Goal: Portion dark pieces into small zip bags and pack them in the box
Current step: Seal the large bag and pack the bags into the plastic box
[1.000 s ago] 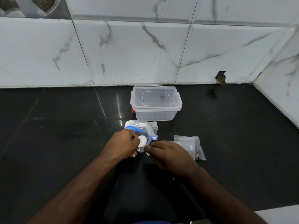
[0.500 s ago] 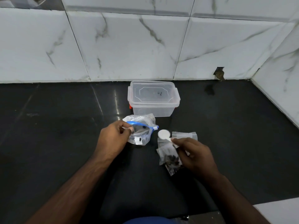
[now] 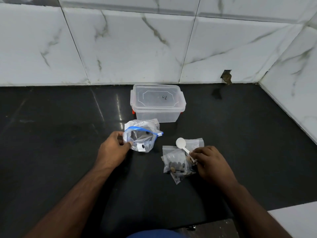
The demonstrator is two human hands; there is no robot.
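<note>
A large clear bag with a blue zip rim (image 3: 142, 139) lies open on the black counter, and my left hand (image 3: 114, 149) pinches its near left edge. My right hand (image 3: 210, 160) holds a white plastic spoon (image 3: 182, 146) by the handle together with a small zip bag (image 3: 176, 164) that has dark pieces in its bottom. The spoon's bowl looks empty and points up and left. More small clear bags (image 3: 197, 143) lie under and behind that hand. A clear plastic box (image 3: 157, 103) with its lid on stands behind the bags.
White marble-look tiles form the back wall (image 3: 137, 48) and the right side wall (image 3: 295, 93). The black counter (image 3: 60, 127) stretches wide to the left. A white edge (image 3: 295, 220) shows at the bottom right.
My right hand has drawn the spoon out of the large bag and moved right to the small zip bag, which it now holds. My left hand stays on the large bag's rim.
</note>
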